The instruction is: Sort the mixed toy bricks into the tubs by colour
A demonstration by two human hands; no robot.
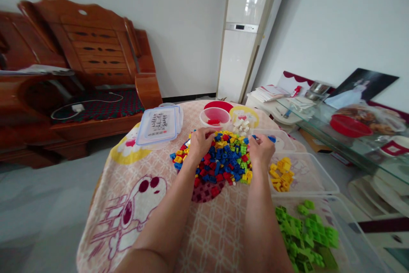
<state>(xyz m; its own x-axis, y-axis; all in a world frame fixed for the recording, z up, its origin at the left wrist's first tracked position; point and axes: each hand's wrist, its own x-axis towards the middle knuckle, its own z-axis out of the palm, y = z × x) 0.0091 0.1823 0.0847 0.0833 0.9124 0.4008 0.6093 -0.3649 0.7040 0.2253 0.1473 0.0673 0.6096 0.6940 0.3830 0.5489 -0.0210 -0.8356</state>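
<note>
We have both hands at the mixed brick pile (225, 160) on the table (220, 230): left hand (202, 143) curled, right hand (261, 148) bent beside blue pieces (272, 139); we can't tell either grip. Rightward, yellow bricks (281, 175) and green bricks (311, 232) in clear trays (319, 177); beyond, red pieces (213, 122) in a bowl (223, 114).

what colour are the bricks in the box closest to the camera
The bricks are green, best in the head view.

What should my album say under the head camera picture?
Left hand and right hand at a heap of mixed toy bricks, with yellow pieces and green pieces in separate clear boxes.
</note>
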